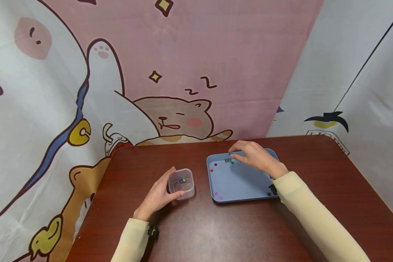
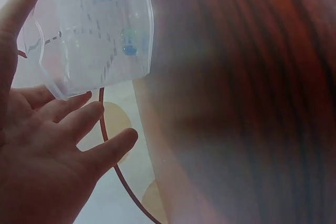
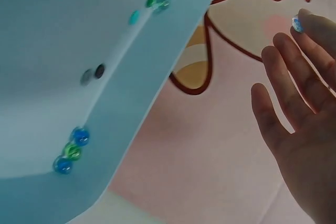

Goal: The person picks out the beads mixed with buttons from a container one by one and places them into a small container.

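Observation:
In the head view my left hand [image 1: 158, 193] holds a clear square plastic box [image 1: 190, 190] at its left side, thumb at the near rim and fingers at the far left corner. A blue and a green marble [image 1: 182, 180] lie inside the box. The left wrist view shows the box [image 2: 86, 51] between the thumb and the spread fingers. Over the far side of a blue tray [image 1: 239, 185], my right hand [image 1: 253, 155] pinches a bluish glass marble [image 3: 297, 23] between thumb and index finger, its other fingers extended.
Several greenish marbles [image 1: 228, 160] lie along the tray's far wall. Red pieces [image 1: 215, 165] sit near its left wall, pink ones [image 1: 216, 194] in the near left corner, a dark one [image 1: 269, 194] at the near right. A printed cloth [image 1: 183, 43] hangs behind the brown table [image 1: 196, 233].

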A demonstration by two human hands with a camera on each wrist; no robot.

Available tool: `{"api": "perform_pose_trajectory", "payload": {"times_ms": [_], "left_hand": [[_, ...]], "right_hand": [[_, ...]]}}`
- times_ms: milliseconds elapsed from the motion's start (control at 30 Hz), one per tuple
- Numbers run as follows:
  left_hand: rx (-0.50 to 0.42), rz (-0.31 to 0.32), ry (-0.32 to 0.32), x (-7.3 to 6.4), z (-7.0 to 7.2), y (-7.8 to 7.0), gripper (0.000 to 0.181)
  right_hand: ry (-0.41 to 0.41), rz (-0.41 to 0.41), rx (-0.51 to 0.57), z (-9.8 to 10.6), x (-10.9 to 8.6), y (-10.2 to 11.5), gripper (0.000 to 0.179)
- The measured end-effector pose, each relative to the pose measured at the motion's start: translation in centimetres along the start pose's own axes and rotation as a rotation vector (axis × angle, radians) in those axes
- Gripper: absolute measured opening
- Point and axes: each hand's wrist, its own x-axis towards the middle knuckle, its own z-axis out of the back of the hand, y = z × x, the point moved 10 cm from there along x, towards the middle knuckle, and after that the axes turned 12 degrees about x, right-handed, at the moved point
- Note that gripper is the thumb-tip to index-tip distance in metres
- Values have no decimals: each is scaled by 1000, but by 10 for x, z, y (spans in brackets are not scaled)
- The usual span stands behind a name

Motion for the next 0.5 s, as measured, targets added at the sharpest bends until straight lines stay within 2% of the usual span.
{"api": "perform_pose_trajectory", "payload": {"times_ms": [233, 500], "left_hand": [[53, -13, 2, 1, -1, -5, 101], [55, -5, -4, 1, -1, -7, 100]], "right_hand": [[-54, 11, 23, 3, -5, 23, 21], [-132, 68, 62, 1, -12, 46, 21]]}}
